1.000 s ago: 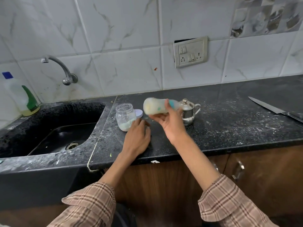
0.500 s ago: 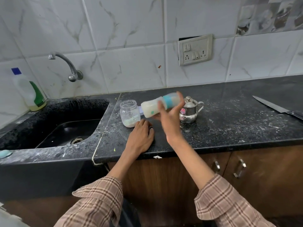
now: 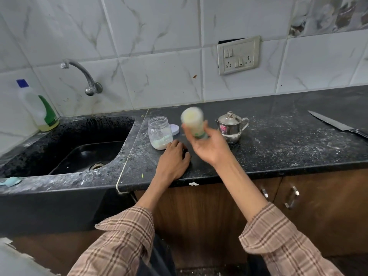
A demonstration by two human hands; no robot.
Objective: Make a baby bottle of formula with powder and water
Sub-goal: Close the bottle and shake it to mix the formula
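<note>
Head view: speckled black countertop (image 3: 278, 140), white-tiled wall (image 3: 159, 36)

Black speckled counter (image 3: 278, 148) — on it a powder jar (image 3: 160, 133), steel pot (image 3: 231, 127), knife (image 3: 336, 125).

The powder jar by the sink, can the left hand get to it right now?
Probably yes: the left hand lies flat on the counter, empty, right beside the jar, with nothing between them.

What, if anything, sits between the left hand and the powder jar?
Nothing visible. The left hand lies flat on the counter, fingertips right by the jar; the right hand holds the bottle off to the side.
</note>
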